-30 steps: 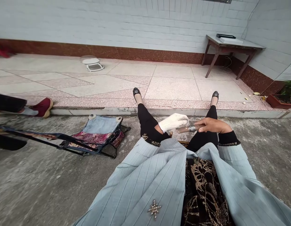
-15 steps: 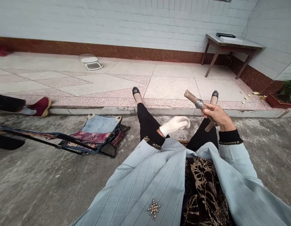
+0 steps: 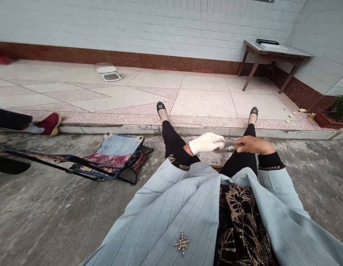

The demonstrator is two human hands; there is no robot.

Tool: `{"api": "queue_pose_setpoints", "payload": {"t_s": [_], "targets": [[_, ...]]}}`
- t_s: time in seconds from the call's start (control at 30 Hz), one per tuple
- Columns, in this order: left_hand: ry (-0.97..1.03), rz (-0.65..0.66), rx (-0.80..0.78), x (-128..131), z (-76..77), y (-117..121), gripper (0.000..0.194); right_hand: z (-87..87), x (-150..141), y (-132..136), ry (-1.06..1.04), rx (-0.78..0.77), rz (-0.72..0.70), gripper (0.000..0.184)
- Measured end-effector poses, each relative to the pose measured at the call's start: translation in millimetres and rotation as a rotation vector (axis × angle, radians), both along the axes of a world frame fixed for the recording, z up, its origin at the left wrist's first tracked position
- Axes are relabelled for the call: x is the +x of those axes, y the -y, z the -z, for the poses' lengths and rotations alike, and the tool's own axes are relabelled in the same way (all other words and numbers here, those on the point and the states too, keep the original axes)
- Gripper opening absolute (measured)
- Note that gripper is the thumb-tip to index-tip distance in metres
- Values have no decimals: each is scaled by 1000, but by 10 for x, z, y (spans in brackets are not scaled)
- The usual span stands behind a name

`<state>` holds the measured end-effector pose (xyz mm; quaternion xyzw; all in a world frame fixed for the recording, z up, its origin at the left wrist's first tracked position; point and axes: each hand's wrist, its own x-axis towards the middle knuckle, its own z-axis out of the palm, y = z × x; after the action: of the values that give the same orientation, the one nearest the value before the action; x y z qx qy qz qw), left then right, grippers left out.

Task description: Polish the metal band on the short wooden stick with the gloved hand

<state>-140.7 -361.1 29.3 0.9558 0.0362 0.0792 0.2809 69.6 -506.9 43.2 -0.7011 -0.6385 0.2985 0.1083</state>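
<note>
My right hand (image 3: 253, 145), bare, is wrapped round a short brown stick (image 3: 221, 150) that now lies roughly level and is smeared by motion. Silvery wire (image 3: 230, 148) is wound in a coil about the stick, just left of my right fingers. My left hand (image 3: 207, 142), in a white knitted glove, is closed right at the stick's left end. A thin strand of the wire seems to run into its fingertips, though it is barely visible. Both hands are between my knees, above the black trousers.
On the left stands a low folding fabric chair (image 3: 116, 155), with another person's red shoe (image 3: 51, 123) beyond it. A raised tiled step (image 3: 201, 98) carries my feet, a small white stool (image 3: 109, 73), a wooden table (image 3: 277, 51) and a potted plant (image 3: 330, 120).
The stick has swung from a steep slant down to nearly level. My right hand has turned over with it, and its coiled part is now close to my gloved left hand.
</note>
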Motion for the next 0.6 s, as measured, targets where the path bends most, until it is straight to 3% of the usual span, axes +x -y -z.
{"api": "queue_pose_setpoints", "payload": {"t_s": [0.07,0.13,0.3,0.37,0.47,0.6], "targets": [[11,70,-67,28,-18,-80,21,-34,-13,33,-169,-96,-184,37],[33,104,-218,62,2,-135,17,-55,-16,59,-302,-83,-250,42],[187,-60,-752,143,212,-95,22,-91,-28,108,-556,141,48,58],[204,-90,-874,162,312,-42,27,-100,-47,105,-672,253,132,55],[189,-35,-919,170,405,17,28,-72,-52,63,-761,368,177,45],[114,7,-772,139,388,43,28,60,41,-21,-666,429,258,48]]}}
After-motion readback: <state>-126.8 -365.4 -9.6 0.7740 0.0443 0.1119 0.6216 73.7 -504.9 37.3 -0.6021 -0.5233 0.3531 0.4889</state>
